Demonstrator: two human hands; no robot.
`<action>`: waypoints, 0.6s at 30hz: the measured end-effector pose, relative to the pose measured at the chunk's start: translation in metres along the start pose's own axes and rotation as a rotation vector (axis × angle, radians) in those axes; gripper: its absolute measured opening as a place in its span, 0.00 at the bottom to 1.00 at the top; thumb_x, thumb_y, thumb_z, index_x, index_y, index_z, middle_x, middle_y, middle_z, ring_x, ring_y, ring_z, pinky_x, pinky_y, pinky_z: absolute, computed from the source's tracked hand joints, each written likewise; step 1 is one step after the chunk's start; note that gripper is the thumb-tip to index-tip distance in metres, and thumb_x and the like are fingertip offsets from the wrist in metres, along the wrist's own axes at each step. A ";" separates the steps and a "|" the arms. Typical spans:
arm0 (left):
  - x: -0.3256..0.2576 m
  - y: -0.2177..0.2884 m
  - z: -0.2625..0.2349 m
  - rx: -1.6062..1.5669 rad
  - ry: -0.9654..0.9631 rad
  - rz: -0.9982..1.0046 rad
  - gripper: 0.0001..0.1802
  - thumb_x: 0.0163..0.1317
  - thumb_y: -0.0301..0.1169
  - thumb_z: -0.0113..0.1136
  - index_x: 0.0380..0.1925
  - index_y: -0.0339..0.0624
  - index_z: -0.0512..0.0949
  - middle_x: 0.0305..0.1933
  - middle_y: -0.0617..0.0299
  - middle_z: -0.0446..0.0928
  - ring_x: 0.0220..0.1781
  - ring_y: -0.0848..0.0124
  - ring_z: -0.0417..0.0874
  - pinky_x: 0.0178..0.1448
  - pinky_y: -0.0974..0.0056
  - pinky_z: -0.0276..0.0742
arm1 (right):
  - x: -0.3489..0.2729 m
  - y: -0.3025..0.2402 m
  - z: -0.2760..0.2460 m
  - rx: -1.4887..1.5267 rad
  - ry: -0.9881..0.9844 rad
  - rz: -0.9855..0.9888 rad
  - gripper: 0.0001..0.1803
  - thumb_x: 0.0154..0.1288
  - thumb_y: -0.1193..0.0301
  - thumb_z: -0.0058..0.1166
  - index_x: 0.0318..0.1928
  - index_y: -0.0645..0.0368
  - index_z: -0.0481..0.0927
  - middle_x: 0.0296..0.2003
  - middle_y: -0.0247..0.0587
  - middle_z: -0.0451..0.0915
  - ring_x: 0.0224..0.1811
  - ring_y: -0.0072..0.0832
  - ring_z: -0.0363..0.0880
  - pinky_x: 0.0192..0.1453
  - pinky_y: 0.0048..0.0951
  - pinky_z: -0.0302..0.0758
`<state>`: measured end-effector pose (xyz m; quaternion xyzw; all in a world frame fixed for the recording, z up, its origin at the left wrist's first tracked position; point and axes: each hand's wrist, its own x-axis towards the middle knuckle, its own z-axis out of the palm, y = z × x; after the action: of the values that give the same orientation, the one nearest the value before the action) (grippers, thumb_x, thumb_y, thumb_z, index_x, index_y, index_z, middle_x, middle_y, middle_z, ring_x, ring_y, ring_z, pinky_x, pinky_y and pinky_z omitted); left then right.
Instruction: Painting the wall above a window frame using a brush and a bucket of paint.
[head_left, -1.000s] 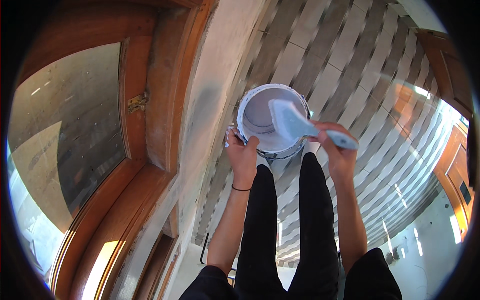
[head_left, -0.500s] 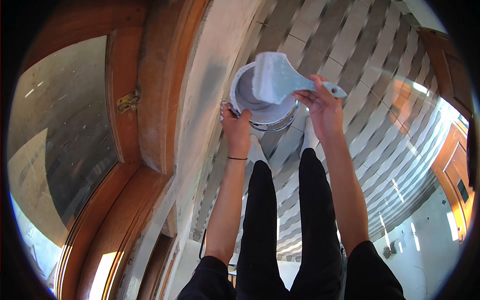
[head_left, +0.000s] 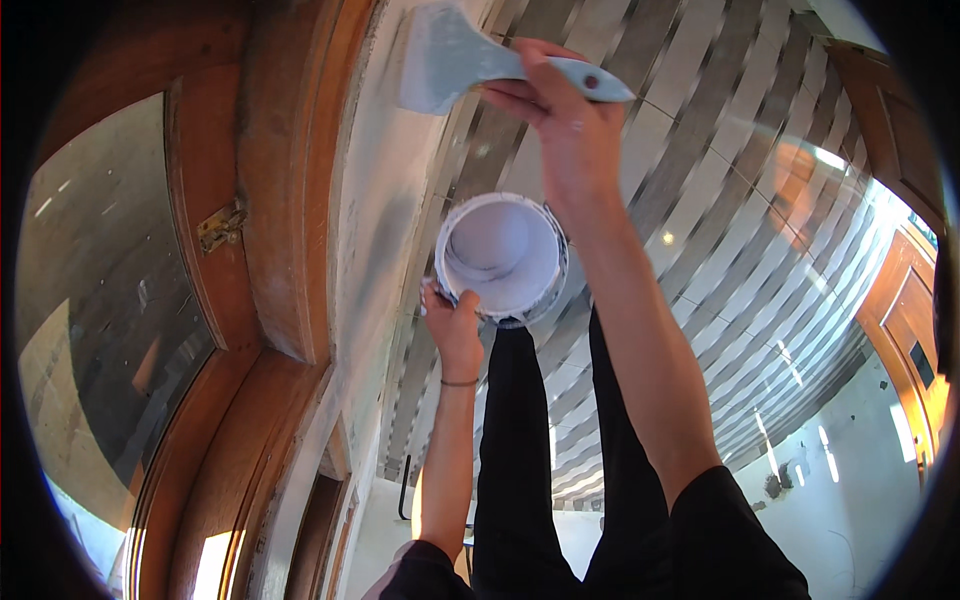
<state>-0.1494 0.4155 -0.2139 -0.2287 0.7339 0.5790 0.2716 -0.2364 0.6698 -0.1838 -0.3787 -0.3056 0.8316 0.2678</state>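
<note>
With my right hand (head_left: 575, 115) I grip the handle of a wide, pale blue paintbrush (head_left: 455, 62). Its whitish bristle end is at the pale plaster wall strip (head_left: 385, 150) beside the door frame; whether it touches cannot be told. Lower down, the fingers of my left hand (head_left: 455, 325) are closed on the rim of a white paint bucket (head_left: 535, 235), thumb over the edge. Whitish paint coats the inside of the bucket, which is tipped so that its opening shows.
A brown wooden frame (head_left: 280, 200) with a glass pane (head_left: 110, 270) and a metal latch (head_left: 221, 227) stands on the left. Striped floor tiles (head_left: 690, 200) spread out at right. An orange-brown door (head_left: 905, 310) is at the far right. My legs (head_left: 515, 430) are below the bucket.
My right hand has lifted the paintbrush from over the bucket, up and left to the wall strip. My left hand and the bucket sit lower in view.
</note>
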 end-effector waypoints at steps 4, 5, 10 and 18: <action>-0.042 0.011 -0.008 0.018 0.046 -0.076 0.21 0.50 0.16 0.57 0.45 0.38 0.68 0.45 0.63 0.71 0.48 0.72 0.73 0.58 0.67 0.68 | 0.011 0.010 -0.044 0.020 0.066 0.030 0.14 0.67 0.71 0.58 0.47 0.69 0.79 0.40 0.48 0.82 0.40 0.38 0.86 0.49 0.37 0.85; -0.051 0.013 -0.011 0.029 0.046 -0.102 0.22 0.50 0.16 0.57 0.47 0.38 0.68 0.47 0.61 0.72 0.50 0.71 0.73 0.59 0.66 0.68 | 0.015 0.020 -0.053 -0.022 0.111 0.050 0.14 0.66 0.72 0.58 0.47 0.69 0.79 0.40 0.48 0.82 0.41 0.38 0.86 0.49 0.37 0.85; -0.080 -0.005 -0.021 -0.008 0.118 -0.163 0.24 0.50 0.15 0.57 0.49 0.36 0.68 0.50 0.58 0.74 0.53 0.69 0.74 0.61 0.65 0.68 | 0.048 0.079 -0.057 -0.110 0.129 0.077 0.13 0.65 0.72 0.58 0.45 0.70 0.80 0.40 0.47 0.82 0.40 0.35 0.85 0.49 0.37 0.85; -0.088 -0.036 -0.017 -0.038 0.162 -0.155 0.24 0.47 0.14 0.56 0.46 0.40 0.67 0.47 0.61 0.71 0.51 0.70 0.73 0.60 0.66 0.66 | 0.021 0.057 0.013 -0.007 0.149 0.001 0.12 0.62 0.75 0.58 0.44 0.70 0.82 0.37 0.44 0.82 0.36 0.30 0.82 0.47 0.32 0.83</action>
<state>-0.0628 0.3929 -0.1788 -0.3358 0.7223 0.5499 0.2511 -0.2708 0.6423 -0.2272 -0.4406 -0.2874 0.8003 0.2879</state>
